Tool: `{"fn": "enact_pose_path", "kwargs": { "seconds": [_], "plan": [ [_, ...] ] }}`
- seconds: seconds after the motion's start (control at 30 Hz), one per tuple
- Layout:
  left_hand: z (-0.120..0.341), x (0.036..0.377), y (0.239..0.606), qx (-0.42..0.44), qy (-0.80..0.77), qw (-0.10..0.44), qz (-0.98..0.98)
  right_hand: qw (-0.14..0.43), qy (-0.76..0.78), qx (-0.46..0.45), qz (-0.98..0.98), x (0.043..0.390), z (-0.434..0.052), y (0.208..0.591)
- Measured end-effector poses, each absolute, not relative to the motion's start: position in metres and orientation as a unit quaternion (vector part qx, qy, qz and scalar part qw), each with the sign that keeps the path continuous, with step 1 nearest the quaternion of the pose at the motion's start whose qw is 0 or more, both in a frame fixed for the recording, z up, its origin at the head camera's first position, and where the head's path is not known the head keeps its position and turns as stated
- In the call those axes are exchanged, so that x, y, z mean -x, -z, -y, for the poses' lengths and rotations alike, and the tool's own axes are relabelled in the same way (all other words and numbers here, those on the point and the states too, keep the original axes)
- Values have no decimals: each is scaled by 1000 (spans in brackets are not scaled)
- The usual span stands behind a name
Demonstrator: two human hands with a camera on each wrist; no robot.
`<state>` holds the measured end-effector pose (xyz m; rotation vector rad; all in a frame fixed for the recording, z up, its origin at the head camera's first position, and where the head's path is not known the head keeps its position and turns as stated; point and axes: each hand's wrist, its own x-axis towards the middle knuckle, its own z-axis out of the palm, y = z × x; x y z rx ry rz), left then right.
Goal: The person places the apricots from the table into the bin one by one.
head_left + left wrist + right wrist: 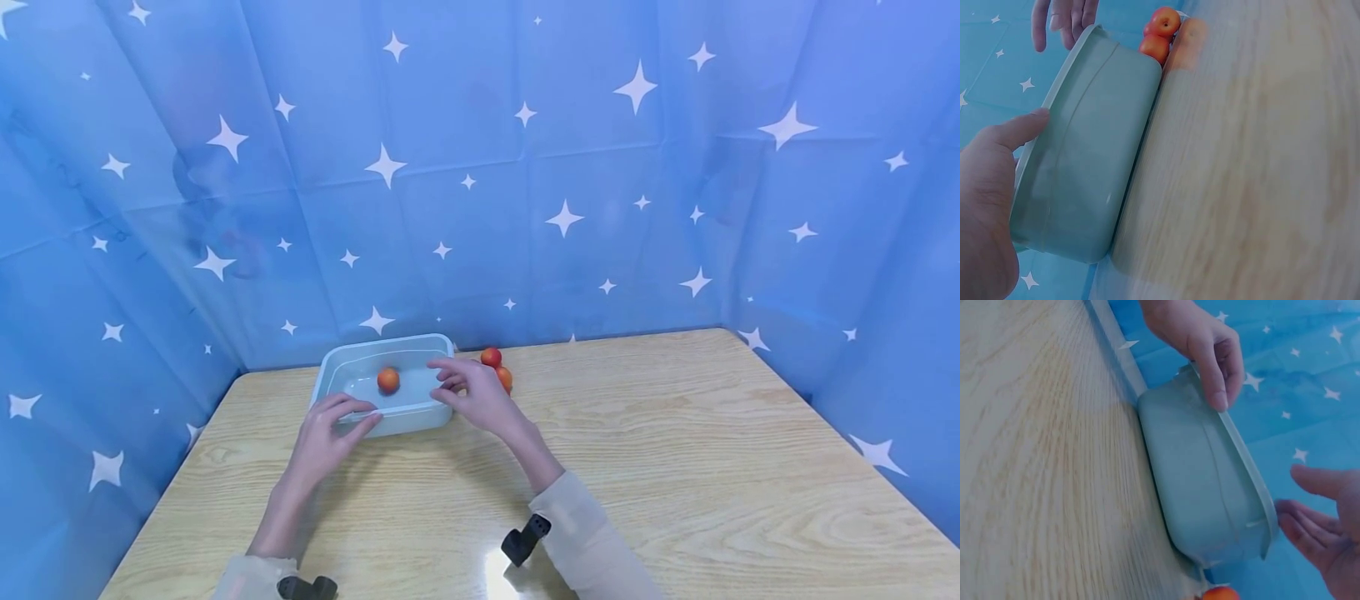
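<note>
A pale blue plastic bin (pixel 408 422) stands at the back of the table, with one round orange-red fruit (pixel 388 381) inside it. My left hand (pixel 326 433) pinches the bin's near rim toward its left end, the thumb outside and the fingers over the inner side. Over the bin's right end hovers my right hand (pixel 480 400), fingers spread and slightly bent, thumb apart from them, with nothing held. Just right of the bin, beyond my right hand, lie more orange-red fruits (pixel 1164 22), partly covered by that hand in the head view.
The wooden table (pixel 675 450) reaches back to a blue curtain (pixel 480 167) printed with white stars. The bin stands close to the table's back edge. Small black devices (pixel 527 540) are strapped at both sleeves.
</note>
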<state>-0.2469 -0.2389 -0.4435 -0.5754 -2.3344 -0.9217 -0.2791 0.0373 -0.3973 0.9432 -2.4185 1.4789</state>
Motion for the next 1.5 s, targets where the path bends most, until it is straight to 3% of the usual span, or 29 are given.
{"fn": "enact_pose_path", "kwargs": {
  "seconds": [1.5],
  "plan": [
    [239, 245, 440, 206, 346, 273, 874, 86, -507, -238, 824, 292, -96, 389]
  ]
}}
